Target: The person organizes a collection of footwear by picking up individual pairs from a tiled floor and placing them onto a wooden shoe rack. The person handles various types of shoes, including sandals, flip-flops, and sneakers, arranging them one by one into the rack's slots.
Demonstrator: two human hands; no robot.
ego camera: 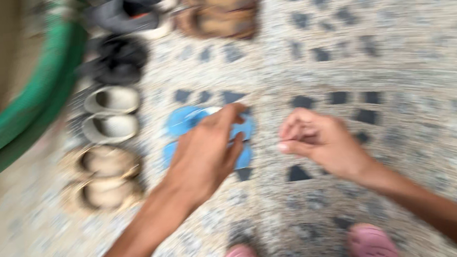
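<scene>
My left hand point(205, 155) reached over the pair of flat blue rubber sandals point(186, 121) on the speckled stone floor point(403, 43), fingers extended and touching them; actual grip could not be confirmed. My right hand point(322, 143) hovered just beside them, loosely curled, empty.

My left hand point(206, 153) reaches toward twelve o'clock, fingers extended — my right hand point(319, 141), at three o'clock, curls loosely, fingertips pinched together.
</scene>
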